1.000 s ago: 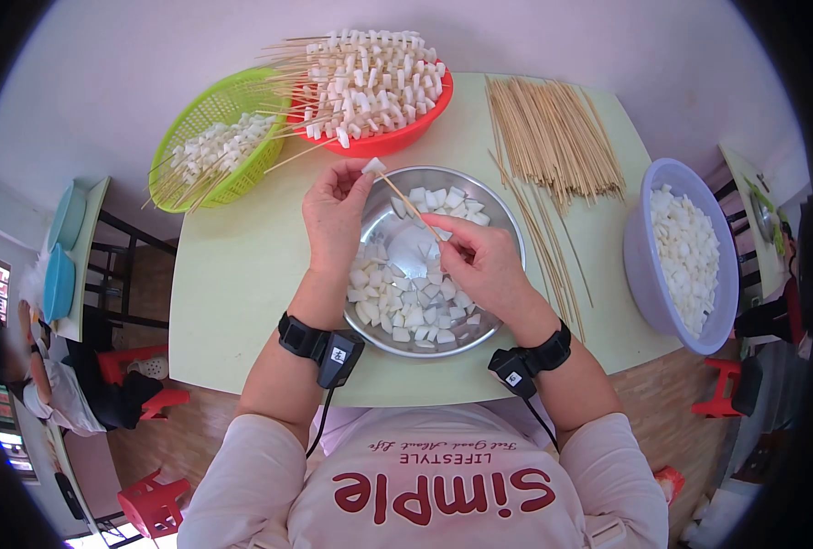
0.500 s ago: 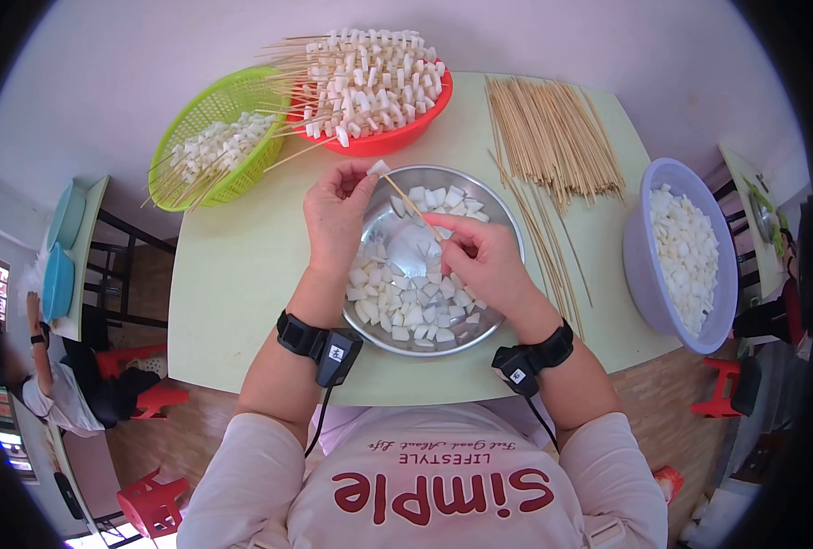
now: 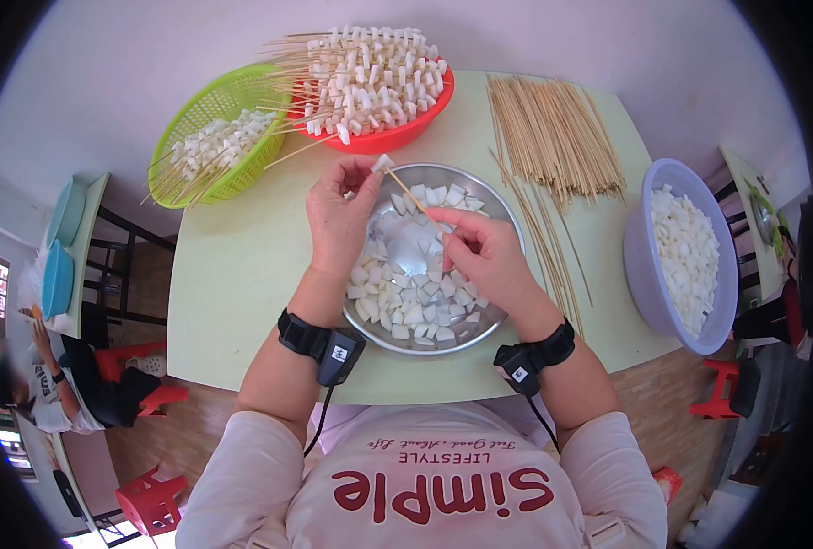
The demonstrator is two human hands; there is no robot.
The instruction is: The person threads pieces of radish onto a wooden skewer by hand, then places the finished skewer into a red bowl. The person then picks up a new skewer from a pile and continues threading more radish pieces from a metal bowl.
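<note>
My left hand (image 3: 342, 203), above the left rim of the steel bowl, pinches a white cube (image 3: 382, 164) between thumb and fingers. A thin wooden skewer (image 3: 410, 196) slants from that cube down to my right hand (image 3: 485, 251), whose thumb and fingertips are closed on it. Beneath both hands sits a round steel bowl (image 3: 511, 194) with loose white chunks (image 3: 413, 306), most of them along its near side. Several long skewers (image 3: 543, 233) lie on the table just right of the bowl.
Behind, a red basin (image 3: 397, 138) is heaped with loaded skewers; a green basket (image 3: 182, 108) beside it holds more. A dense pile of bare skewers (image 3: 553, 137) lies at back right. A lilac basin (image 3: 642, 265) of white chunks stands right. Another person (image 3: 54, 393) sits at left.
Both hands stay over the bowl with the same cube and skewer, shifting only slightly. The person at left has changed arm position.
</note>
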